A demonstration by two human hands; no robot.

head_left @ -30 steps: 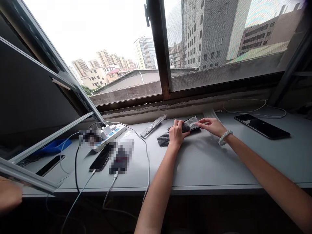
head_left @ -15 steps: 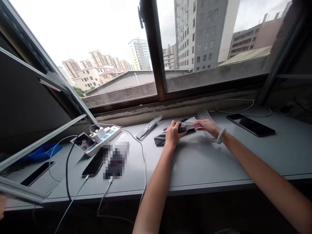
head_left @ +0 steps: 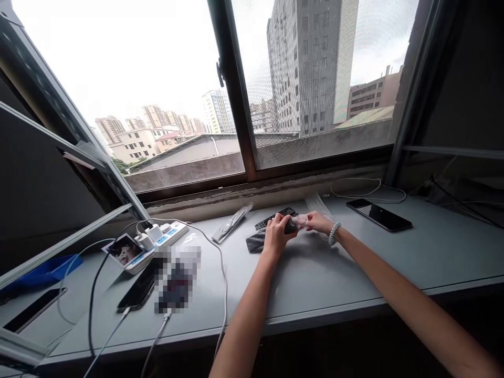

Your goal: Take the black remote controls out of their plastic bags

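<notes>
My left hand is closed around a long black item, shaped like a remote control, that lies low over the desk. Its far end sits in clear plastic wrapping. Pinched in the fingers of my right hand is the loose end of that plastic. A black remote control with buttons lies just behind my left hand, partly covered by it. Left of it rests a slim item in a clear plastic sleeve. Behind my right hand is another clear plastic sleeve.
On the grey desk, a black phone lies at right near a white cable. At left are a power strip with plugs, a photo card, a charging phone and a blurred-out object. Cables cross the front edge.
The camera view has shifted. My right hand has come closer to my left, and the plastic between them is now bunched rather than stretched. More of the remote control behind shows.
</notes>
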